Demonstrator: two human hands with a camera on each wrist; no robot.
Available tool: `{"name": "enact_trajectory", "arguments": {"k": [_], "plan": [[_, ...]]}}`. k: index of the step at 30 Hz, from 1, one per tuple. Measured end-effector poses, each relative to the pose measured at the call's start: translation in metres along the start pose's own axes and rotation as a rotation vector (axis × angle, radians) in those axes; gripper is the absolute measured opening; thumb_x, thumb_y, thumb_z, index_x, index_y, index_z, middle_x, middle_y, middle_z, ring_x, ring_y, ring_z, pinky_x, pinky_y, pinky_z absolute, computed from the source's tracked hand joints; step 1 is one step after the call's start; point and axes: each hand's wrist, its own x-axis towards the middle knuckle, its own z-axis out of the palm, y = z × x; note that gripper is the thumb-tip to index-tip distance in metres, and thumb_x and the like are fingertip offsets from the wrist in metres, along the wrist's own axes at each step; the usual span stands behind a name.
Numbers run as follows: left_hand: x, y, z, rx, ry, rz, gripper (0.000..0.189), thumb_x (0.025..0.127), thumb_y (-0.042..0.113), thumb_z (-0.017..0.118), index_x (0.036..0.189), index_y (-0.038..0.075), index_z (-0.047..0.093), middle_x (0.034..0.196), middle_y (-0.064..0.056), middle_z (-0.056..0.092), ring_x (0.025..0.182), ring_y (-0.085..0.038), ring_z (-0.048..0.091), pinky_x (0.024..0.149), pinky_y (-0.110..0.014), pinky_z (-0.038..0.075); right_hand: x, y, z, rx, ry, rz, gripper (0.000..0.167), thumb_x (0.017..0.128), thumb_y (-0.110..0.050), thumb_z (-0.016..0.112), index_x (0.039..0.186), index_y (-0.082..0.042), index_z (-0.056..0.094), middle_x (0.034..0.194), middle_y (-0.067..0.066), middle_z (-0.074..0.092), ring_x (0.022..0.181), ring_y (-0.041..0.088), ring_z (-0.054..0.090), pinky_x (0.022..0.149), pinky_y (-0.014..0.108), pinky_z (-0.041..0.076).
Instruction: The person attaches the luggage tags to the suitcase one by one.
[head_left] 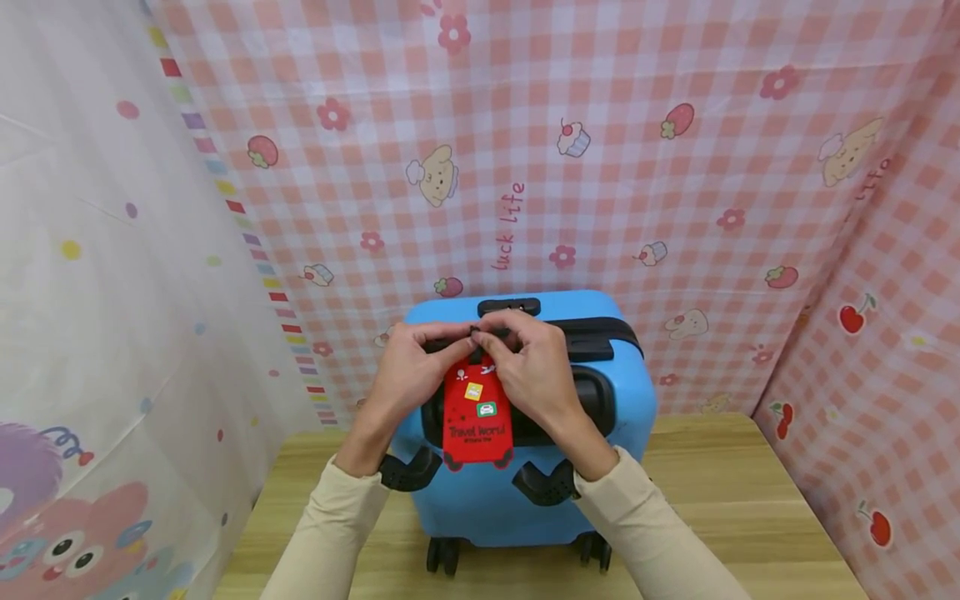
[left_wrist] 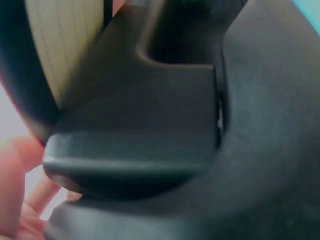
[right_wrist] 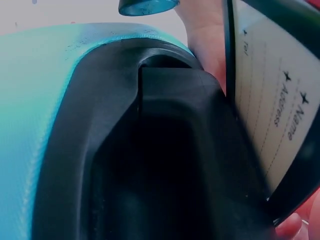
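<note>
A red luggage tag [head_left: 477, 417] with black lettering hangs in front of a blue suitcase [head_left: 510, 508], just below both hands in the head view. My left hand [head_left: 408, 367] and right hand [head_left: 534, 367] meet at the tag's upper end, thumbs and forefingers pinching its short black strap [head_left: 475, 332]; the fingertips hide much of it. Behind the tag lies the suitcase's black carry handle [head_left: 596, 396]. That handle fills much of the left wrist view, with fingers [left_wrist: 15, 175] beside it. The tag's white address card [right_wrist: 272, 95] faces the right wrist camera.
The suitcase stands on a wood-grain surface [head_left: 727, 500] on black wheels [head_left: 444, 554]. A black combination lock [head_left: 510, 307] sits on its top edge. Pink checked cloth [head_left: 480, 167] hangs close behind, and a white patterned sheet [head_left: 150, 292] hangs at the left.
</note>
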Motion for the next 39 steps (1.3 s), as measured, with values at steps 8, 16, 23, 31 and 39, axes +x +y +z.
{"name": "enact_trajectory", "arguments": {"k": [8,16,23,31,39], "plan": [[0.0012,0.0013,0.0028,0.080,0.037,-0.020,0.023,0.091,0.015,0.072,0.112,0.004,0.076,0.103,-0.012,0.075,0.094,-0.022,0.069,0.074,-0.028,0.059,0.0002,-0.0028,-0.0008,0.098,-0.004,0.030,0.012,0.094,-0.011,0.069,0.103,-0.005,0.072,0.084,0.007,0.068,0.056,0.015,0.052,0.059,0.028,0.047],[-0.0011,0.0004,0.0015,0.048,0.020,0.021,0.025,0.092,0.015,0.071,0.116,0.008,0.075,0.101,-0.009,0.075,0.096,-0.019,0.067,0.076,-0.029,0.058,-0.0038,0.0018,-0.0037,0.136,-0.033,-0.051,0.010,0.094,-0.009,0.067,0.103,-0.006,0.068,0.067,0.003,0.054,0.057,0.014,0.045,0.057,0.028,0.041],[-0.0019,0.0016,0.0019,0.053,0.028,0.049,0.024,0.091,0.014,0.072,0.115,0.010,0.076,0.093,-0.009,0.075,0.089,-0.019,0.067,0.074,-0.028,0.058,-0.0046,0.0051,-0.0049,0.161,-0.035,-0.109,0.008,0.093,-0.006,0.067,0.101,-0.004,0.067,0.068,0.002,0.052,0.057,0.014,0.044,0.058,0.028,0.041],[-0.0022,0.0015,0.0018,0.093,0.032,0.037,0.024,0.092,0.013,0.071,0.115,0.008,0.074,0.092,-0.009,0.073,0.085,-0.019,0.066,0.075,-0.029,0.056,-0.0048,0.0023,-0.0037,0.146,-0.054,-0.042,0.010,0.096,-0.007,0.064,0.105,-0.003,0.063,0.076,0.008,0.060,0.066,0.017,0.052,0.063,0.027,0.046],[-0.0028,0.0010,0.0000,0.072,0.034,0.013,0.025,0.091,0.012,0.071,0.116,0.007,0.074,0.091,-0.009,0.074,0.090,-0.019,0.066,0.079,-0.031,0.057,-0.0039,-0.0002,-0.0015,0.160,-0.053,0.005,0.015,0.097,-0.007,0.062,0.110,-0.001,0.057,0.084,0.013,0.069,0.064,0.020,0.058,0.064,0.027,0.053]]}}
